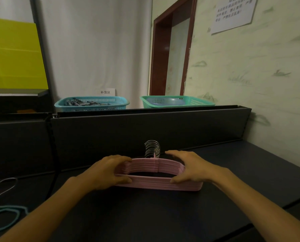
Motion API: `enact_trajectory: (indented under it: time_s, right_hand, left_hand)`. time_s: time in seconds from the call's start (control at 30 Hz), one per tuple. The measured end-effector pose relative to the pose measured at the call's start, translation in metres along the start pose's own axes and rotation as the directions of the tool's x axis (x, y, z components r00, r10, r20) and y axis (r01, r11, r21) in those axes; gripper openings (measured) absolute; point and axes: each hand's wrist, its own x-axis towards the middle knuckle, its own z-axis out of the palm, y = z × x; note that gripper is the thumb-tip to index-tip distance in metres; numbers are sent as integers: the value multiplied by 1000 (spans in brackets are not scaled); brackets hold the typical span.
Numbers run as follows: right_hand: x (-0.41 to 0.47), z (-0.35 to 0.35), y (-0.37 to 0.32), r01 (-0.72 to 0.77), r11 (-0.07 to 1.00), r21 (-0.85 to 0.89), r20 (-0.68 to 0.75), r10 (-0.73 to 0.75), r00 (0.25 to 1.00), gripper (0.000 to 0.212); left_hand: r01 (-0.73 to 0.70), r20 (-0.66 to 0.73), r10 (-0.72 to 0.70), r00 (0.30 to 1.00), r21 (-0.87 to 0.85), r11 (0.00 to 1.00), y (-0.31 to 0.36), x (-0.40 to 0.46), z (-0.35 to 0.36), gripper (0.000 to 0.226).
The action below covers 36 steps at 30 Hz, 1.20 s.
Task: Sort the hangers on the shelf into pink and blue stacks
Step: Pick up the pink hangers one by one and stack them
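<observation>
A stack of several pink hangers lies flat on the dark shelf, their metal hooks bunched together and pointing at the back panel. My left hand grips the stack's left end, fingers over the top arms and thumb on the bottom bar. My right hand grips the right end the same way. At the far left edge lies a blue hanger with its metal hook above it, apart from both hands.
A black back panel rises behind the shelf. On the ledge above stand a blue basket with clips and a green basket. The wall closes the right side; a black cable runs down left of the stack.
</observation>
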Motion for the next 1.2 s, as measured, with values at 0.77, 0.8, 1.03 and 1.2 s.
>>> enact_trajectory:
  time_s: [0.77, 0.8, 1.03, 1.2]
  right_hand:
    - [-5, -10, -1, -111, 943, -312, 109, 151, 982, 70]
    - [-6, -9, 0, -104, 942, -318, 99, 142, 985, 71]
    - [-5, -6, 5, -119, 959, -258, 135, 158, 978, 73]
    - [-2, -8, 5, -100, 963, -252, 154, 142, 978, 74]
  left_hand:
    - [34, 207, -71, 976, 177, 984, -1, 33, -9, 74]
    - [34, 208, -74, 975, 190, 981, 1, 34, -9, 72]
    - [69, 243, -125, 962, 228, 971, 4, 41, -7, 72]
    - [61, 268, -133, 954, 261, 963, 7, 42, -7, 74]
